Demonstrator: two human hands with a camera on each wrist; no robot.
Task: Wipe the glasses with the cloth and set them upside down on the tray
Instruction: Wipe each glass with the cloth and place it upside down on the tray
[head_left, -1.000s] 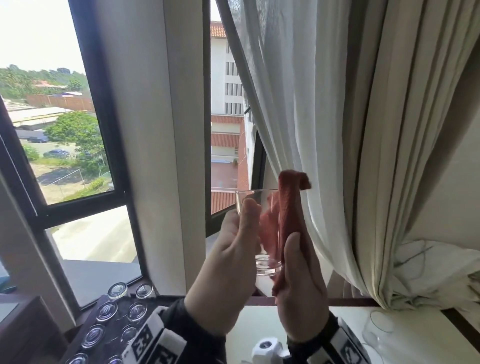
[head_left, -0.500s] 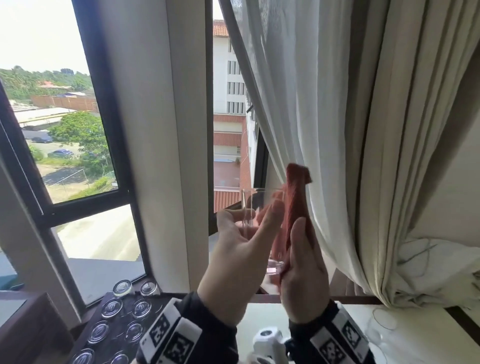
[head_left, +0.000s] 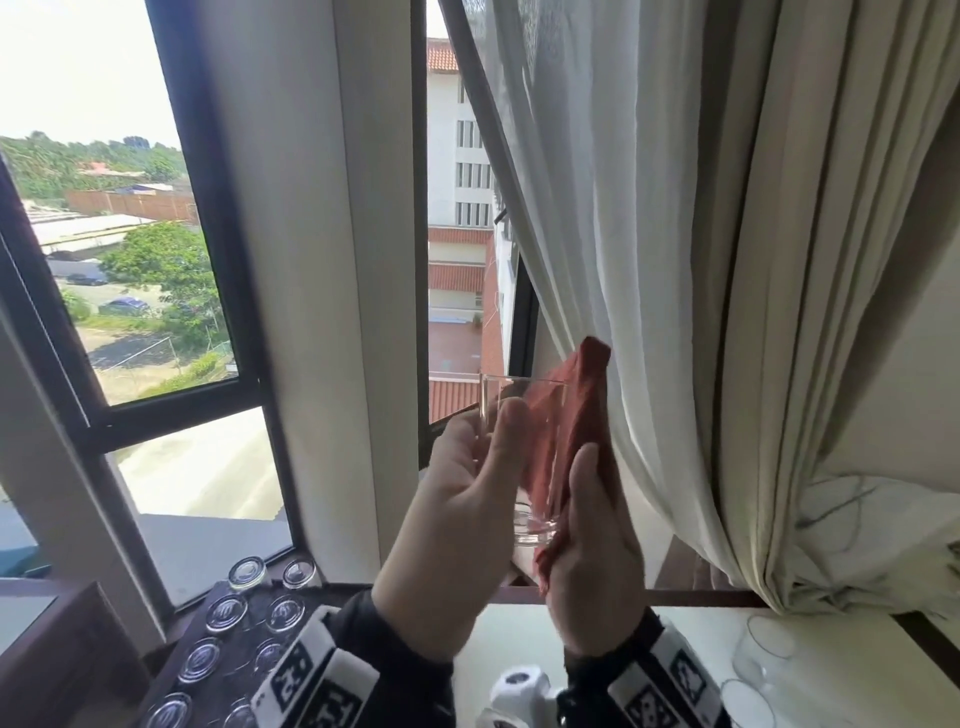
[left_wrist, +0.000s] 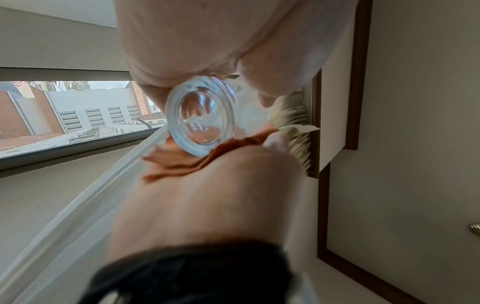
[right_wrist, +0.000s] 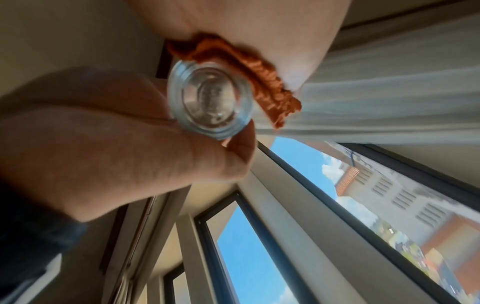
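I hold a clear glass (head_left: 535, 527) upright in front of the window. My left hand (head_left: 467, 483) grips its side, thumb across the front. A red cloth (head_left: 582, 405) hangs over the rim, part inside and part outside. My right hand (head_left: 592, 545) pinches the cloth against the glass wall. In the left wrist view the glass's thick base (left_wrist: 202, 115) sits between the left palm and the cloth (left_wrist: 176, 160). From the right wrist I see the same base (right_wrist: 210, 102) beside the cloth (right_wrist: 259, 82). A dark tray (head_left: 228, 675) lies at the lower left.
Several glasses (head_left: 226, 613) stand upside down on the tray. Two more clear glasses (head_left: 769, 644) stand on the white table (head_left: 509, 634) at the lower right. A pale curtain (head_left: 675, 312) hangs close behind my right hand. Window frames fill the left.
My left thumb has slid across the front of the glass to a new grip. The cloth's top end has shifted a little, and both hands stay together at the window.
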